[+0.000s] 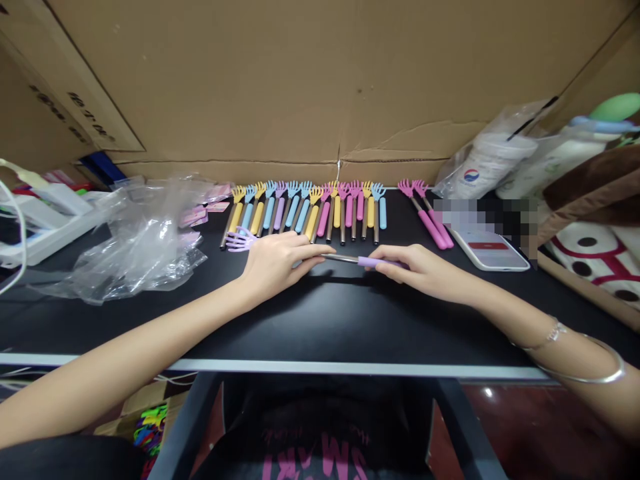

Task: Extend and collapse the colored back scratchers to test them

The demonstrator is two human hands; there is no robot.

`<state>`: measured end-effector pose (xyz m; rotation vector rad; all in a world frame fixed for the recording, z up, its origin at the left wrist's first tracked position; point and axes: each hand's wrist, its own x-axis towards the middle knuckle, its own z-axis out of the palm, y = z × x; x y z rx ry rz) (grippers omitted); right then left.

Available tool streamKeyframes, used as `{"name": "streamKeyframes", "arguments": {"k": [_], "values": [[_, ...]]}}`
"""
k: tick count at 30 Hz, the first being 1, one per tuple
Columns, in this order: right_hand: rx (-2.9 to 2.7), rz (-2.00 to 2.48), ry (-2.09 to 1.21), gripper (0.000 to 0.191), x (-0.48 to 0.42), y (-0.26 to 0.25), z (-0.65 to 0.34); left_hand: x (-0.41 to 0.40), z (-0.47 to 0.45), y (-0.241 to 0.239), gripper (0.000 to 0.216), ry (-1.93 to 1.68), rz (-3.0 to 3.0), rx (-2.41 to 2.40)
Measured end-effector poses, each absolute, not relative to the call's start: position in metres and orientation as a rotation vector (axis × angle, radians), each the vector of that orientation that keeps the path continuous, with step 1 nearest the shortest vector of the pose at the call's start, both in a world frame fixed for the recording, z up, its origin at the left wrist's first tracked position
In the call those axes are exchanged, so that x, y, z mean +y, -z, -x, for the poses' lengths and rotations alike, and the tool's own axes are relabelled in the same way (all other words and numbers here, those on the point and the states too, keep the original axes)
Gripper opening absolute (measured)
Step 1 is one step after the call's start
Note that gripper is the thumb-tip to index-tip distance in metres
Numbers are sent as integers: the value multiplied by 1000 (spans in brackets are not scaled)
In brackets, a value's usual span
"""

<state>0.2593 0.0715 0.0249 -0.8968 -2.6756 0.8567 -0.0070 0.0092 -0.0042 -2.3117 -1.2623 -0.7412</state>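
Both hands hold one purple back scratcher (367, 261) level above the black tabletop. My left hand (280, 263) pinches its metal shaft, and the purple claw head sticks out to the left beyond the knuckles. Around the purple handle at the other end, my right hand (413, 267) is closed. Just behind my hands lies a row of several back scratchers (323, 217) in yellow, blue, purple and pink, claws pointing away from me. Two pink back scratchers (434, 227) lie apart to the right of that row.
Clear plastic bags (135, 247) are heaped on the left, near a white power strip (55, 223). At right lie a phone (493, 250), a bagged cup (493, 163) and a tissue pack (595, 250). A cardboard wall (300, 87) closes the back. Below the table edge sits a box of colourful pieces (150, 427).
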Motion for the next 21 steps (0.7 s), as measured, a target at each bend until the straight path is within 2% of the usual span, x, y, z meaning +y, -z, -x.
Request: {"name": "streamKeyframes", "arguments": {"k": [12,21], "values": [[-2669,928,-851,43,78,-22,-261,11,7,0,21,758,2447,-1356],[-2667,929,-788,41,90,-26,-271,16,18,-11,28,442,2453,-1620]]}}
